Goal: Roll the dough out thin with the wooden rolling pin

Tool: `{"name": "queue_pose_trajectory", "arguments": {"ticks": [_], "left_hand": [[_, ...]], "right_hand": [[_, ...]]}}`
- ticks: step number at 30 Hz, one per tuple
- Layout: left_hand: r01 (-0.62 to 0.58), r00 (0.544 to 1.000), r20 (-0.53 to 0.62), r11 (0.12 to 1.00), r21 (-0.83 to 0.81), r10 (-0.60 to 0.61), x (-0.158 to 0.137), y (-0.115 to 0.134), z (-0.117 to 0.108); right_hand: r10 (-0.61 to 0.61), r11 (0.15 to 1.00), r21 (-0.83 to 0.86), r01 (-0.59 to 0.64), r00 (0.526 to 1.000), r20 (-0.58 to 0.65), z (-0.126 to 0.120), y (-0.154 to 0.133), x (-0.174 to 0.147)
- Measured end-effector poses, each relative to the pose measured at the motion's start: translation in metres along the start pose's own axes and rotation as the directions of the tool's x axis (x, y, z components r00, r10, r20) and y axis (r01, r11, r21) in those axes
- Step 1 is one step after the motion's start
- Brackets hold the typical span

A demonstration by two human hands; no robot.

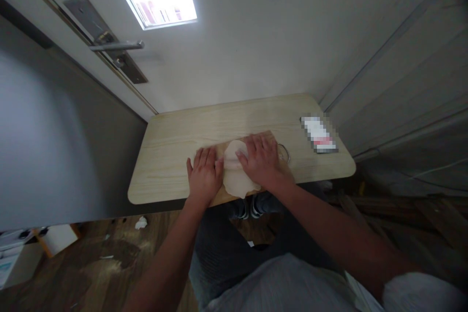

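A flat, pale sheet of dough (pixel 239 183) lies on a wooden board (pixel 221 199) at the table's front edge. Across the dough, between my hands, runs a pale band that looks like a rolling pin, though its ends are hidden. My left hand (pixel 205 173) rests at the left of the dough, palm down, its fingers stretched forward over the board. On the right part of the dough lies my right hand (pixel 261 158), also palm down with fingers extended, covering some of it. A metal ring (pixel 285 152) shows at the board's right end.
The light wood table (pixel 164 156) stands against a door with a metal handle (pixel 117 46). A phone-like object (pixel 318 134), blurred out, lies at the table's right. Crumpled white paper (pixel 141 223) is on the floor at left. My legs are under the table's front edge.
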State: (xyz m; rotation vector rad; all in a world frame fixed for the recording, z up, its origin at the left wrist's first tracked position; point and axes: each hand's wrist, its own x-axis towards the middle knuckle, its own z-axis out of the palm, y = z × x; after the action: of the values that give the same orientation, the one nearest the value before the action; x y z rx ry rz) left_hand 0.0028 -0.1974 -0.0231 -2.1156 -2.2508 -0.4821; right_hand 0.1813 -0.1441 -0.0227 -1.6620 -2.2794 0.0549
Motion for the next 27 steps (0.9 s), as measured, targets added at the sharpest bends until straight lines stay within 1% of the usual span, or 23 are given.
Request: {"name": "queue_pose_trajectory", "arguments": {"ticks": [3, 7, 11, 15, 18, 20, 22, 27], "left_hand": [[-0.007, 1.000, 0.004, 1.000, 0.001, 0.007, 0.019, 0.001, 0.003], [-0.011, 1.000, 0.019, 1.000, 0.008, 0.011, 0.042, 0.003, 0.005], [-0.035, 0.997, 0.070, 0.999, 0.040, 0.032, 0.061, 0.001, 0.004], [-0.072, 0.983, 0.171, 0.996, 0.054, 0.062, 0.082, -0.001, 0.001], [-0.083, 0.976, 0.209, 0.994, 0.070, 0.067, 0.095, 0.001, 0.000], [-0.078, 0.972, 0.229, 0.994, 0.078, 0.058, 0.098, 0.003, 0.001], [-0.074, 0.969, 0.241, 0.994, 0.078, 0.053, 0.095, 0.004, 0.004], [-0.089, 0.979, 0.190, 0.994, 0.066, 0.076, 0.066, 0.003, 0.005]], "right_hand": [[0.005, 1.000, 0.004, -0.005, 1.000, 0.007, 0.002, 0.006, 0.016], [0.007, 1.000, 0.013, -0.007, 1.000, -0.020, 0.004, 0.011, 0.036], [0.014, 1.000, -0.002, -0.014, 1.000, -0.025, 0.004, 0.014, 0.048], [0.013, 1.000, -0.001, -0.013, 1.000, 0.001, 0.004, 0.014, 0.044], [-0.007, 1.000, 0.005, 0.007, 1.000, 0.027, 0.004, 0.010, 0.031], [-0.027, 1.000, 0.000, 0.027, 0.999, 0.034, 0.003, 0.007, 0.022], [-0.039, 0.999, -0.010, 0.040, 0.999, 0.033, 0.002, 0.003, 0.014], [-0.063, 0.998, -0.002, 0.063, 0.998, 0.022, -0.002, -0.007, -0.007]]}}
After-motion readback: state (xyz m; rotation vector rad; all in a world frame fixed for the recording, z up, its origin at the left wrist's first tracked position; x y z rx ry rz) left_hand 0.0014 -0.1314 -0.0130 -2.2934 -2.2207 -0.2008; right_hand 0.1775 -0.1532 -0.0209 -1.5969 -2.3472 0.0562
